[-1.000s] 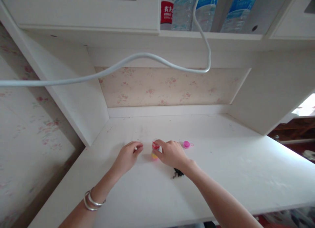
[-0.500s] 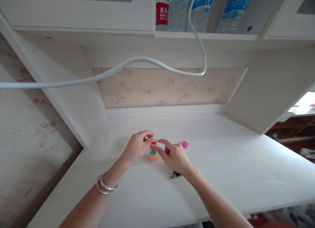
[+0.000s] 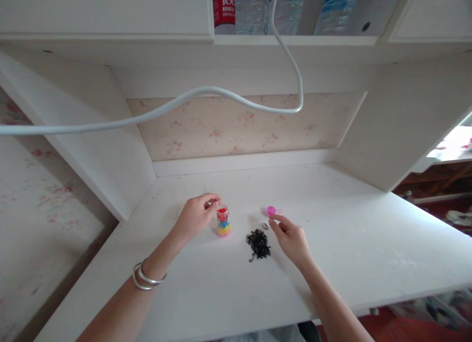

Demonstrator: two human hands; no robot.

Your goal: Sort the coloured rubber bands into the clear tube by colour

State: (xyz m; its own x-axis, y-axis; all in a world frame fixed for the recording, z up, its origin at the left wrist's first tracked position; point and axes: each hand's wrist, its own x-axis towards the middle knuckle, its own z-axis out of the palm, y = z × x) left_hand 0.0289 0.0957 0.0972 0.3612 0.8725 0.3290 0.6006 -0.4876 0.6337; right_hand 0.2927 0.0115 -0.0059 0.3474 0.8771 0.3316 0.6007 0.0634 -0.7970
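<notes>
1. A heap of black bands (image 3: 258,243) lies on the white tabletop (image 3: 332,278), now clear of the right forearm.
2. The right hand (image 3: 291,237) has left the jar; thumb and forefinger are nearly together beside a single black band (image 3: 265,227) (whether they pinch it, I cannot tell).
3. The clear jar (image 3: 223,222) stands upright left of the heap, red, blue, yellow and pink inside, attended only by the left hand (image 3: 194,217), fingers curled at its rim, grip unclear.
4. The pink cap (image 3: 271,211) lies just beyond the right fingertips.

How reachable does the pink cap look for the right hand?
Probably yes: the right hand is close by, and the black pile lies aside, leaving the way to the pink cap free.
</notes>
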